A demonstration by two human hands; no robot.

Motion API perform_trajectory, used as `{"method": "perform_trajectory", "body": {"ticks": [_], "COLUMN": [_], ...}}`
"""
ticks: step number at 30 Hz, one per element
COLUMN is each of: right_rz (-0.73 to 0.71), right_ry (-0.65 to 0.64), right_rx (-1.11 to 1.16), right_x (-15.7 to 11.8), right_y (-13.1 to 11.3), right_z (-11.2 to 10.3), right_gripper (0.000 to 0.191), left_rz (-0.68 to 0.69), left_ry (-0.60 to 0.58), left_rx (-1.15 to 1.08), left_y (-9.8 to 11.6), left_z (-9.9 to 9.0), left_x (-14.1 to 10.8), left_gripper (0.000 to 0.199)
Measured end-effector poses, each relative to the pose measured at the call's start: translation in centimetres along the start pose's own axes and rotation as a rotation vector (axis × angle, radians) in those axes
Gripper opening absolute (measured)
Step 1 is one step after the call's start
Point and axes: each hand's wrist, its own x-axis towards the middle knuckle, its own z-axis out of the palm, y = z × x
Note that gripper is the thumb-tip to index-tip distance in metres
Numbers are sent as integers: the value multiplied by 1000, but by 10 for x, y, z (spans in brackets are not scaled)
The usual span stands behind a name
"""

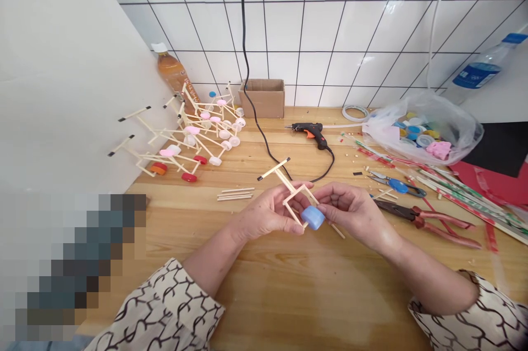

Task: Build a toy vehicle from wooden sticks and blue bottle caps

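A small frame of thin wooden sticks (293, 193) with a black-tipped crossbar at its upper end is held above the middle of the table. My left hand (270, 210) grips its left side, thumb near the lower corner. A light blue bottle cap (313, 218) sits at the frame's lower right. My right hand (350, 210) pinches the frame beside this cap, thumb and index finger together. Part of a loose stick (338, 231) shows below my right hand. Several short sticks (235, 195) lie on the table to the left of my left hand.
Stick models with caps (192, 131) crowd the back left by an orange drink bottle (173, 73). A cardboard box (264, 99) and glue gun (311, 132) stand behind. Rightward are pliers (416, 216), scissors (398, 185), a bag of caps (421, 128) and long sticks (462, 197).
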Motion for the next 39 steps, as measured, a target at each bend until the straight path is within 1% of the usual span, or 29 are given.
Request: {"method": "perform_trajectory", "body": {"ticks": [3,10,14,17,22,28,33,39], "right_rz": [28,76,83,81,47,-4,26,67], "right_ry": [-1,-59,-120,-140,-153,-80,-12,-52], "right_rx": [0,6,-15,13,68,61,59,145], "right_x": [0,-1,-1,-1,-1,-1,-3,-3], "right_y": [0,0,0,1,1,1,4,8], "right_z": [-1,-4,-5,-5,-4,-3,-3,0], "right_gripper": [25,36,36,35,30,24,26,32], "left_rz": [8,35,16,31,60,129,174,218], "left_ry": [-46,-120,-168,-188,-147,-82,-16,46], "left_rx": [13,36,60,68,97,111,120,194], "left_y": [1,1,-4,-5,0,4,2,1], "left_z": [0,-2,-7,-8,-5,-2,-2,-2], "left_x": [-1,0,0,0,-1,-2,-2,-2], "left_gripper": [70,66,66,65,60,58,58,57]}}
